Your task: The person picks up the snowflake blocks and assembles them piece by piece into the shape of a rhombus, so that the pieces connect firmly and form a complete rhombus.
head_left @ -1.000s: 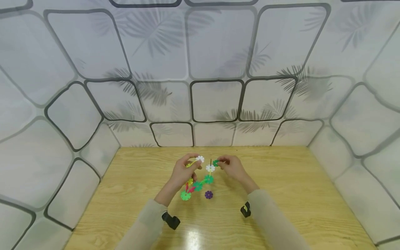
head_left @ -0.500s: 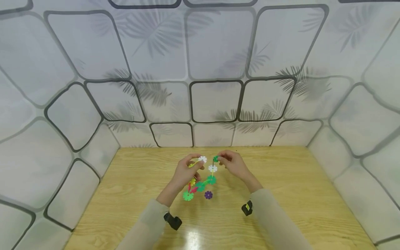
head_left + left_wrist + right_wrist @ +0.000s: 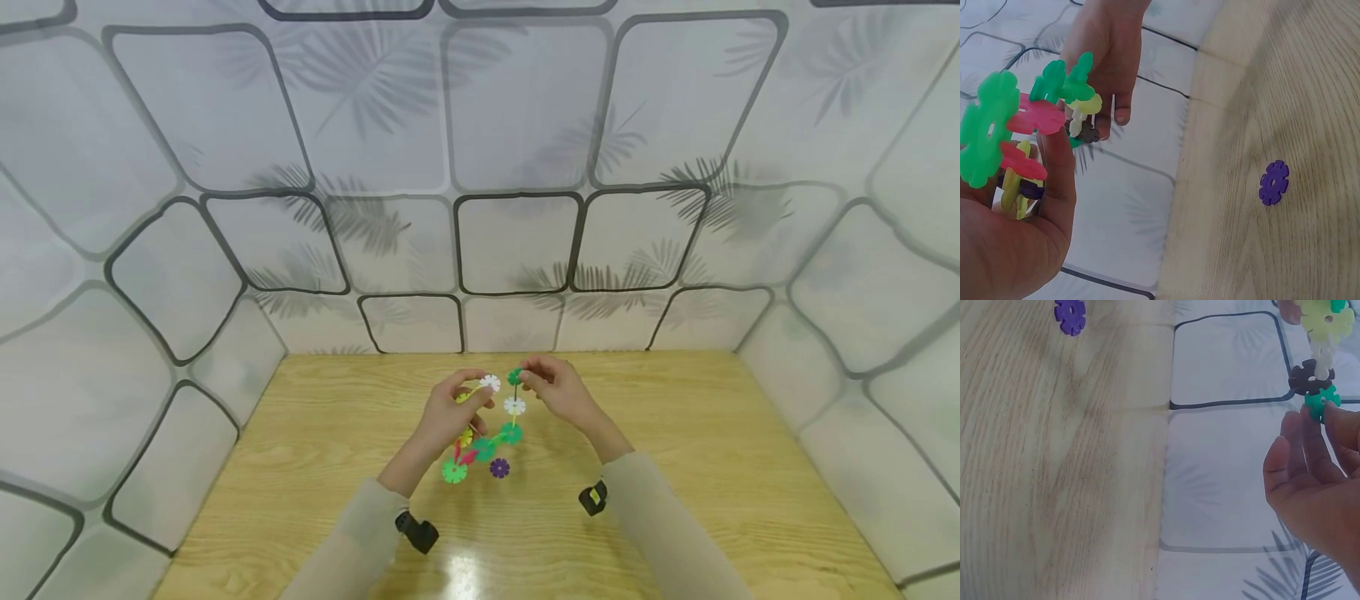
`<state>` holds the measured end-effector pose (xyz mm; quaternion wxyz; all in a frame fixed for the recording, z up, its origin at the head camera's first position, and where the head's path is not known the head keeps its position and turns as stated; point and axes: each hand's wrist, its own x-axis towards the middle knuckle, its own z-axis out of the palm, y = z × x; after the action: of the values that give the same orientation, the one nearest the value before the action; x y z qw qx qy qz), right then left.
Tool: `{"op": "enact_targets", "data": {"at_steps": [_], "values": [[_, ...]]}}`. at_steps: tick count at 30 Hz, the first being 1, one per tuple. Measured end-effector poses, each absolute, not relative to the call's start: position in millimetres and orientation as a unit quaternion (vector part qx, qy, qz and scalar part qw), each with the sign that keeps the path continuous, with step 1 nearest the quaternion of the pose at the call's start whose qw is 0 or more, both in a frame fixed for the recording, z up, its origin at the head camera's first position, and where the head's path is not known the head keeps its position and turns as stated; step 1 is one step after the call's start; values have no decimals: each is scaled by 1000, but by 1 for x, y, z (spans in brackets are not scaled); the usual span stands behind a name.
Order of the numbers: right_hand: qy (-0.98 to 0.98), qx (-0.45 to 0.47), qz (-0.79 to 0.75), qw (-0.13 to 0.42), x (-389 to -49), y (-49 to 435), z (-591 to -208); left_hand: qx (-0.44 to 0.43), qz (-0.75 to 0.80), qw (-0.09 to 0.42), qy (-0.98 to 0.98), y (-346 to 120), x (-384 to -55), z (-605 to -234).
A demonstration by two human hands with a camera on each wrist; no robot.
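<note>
Several flower-shaped plastic discs with notched rims are linked in a curved chain. My left hand (image 3: 447, 414) pinches the chain near its white end disc (image 3: 491, 383). A large light green disc (image 3: 988, 128) and pink discs (image 3: 1044, 117) stand out past the left fingers. Up the other side come a green disc (image 3: 512, 433), a second white disc (image 3: 514, 406) and a dark brown disc (image 3: 1305, 379) seen nearly edge-on from the head. My right hand (image 3: 557, 392) pinches a small green disc (image 3: 1322, 400) at the brown disc's rim, thumb against fingers.
A loose purple disc (image 3: 499, 468) lies on the wooden table (image 3: 675, 467), in front of the chain. Patterned cloth walls (image 3: 517, 242) rise behind the table and on both sides. A black camera (image 3: 417, 532) is strapped at the left sleeve.
The right hand has raised the green disc from beside the brown disc to its top edge. The left hand and the chain have shifted slightly right. The purple disc has stayed put.
</note>
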<state>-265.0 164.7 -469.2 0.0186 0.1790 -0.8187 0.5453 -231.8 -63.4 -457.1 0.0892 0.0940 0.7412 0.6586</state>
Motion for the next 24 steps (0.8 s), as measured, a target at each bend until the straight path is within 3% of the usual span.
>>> {"op": "enact_targets", "data": {"at_steps": [24], "values": [[-811, 196, 551, 5, -262, 162, -458, 108, 653, 105, 742, -61, -230, -454]]}}
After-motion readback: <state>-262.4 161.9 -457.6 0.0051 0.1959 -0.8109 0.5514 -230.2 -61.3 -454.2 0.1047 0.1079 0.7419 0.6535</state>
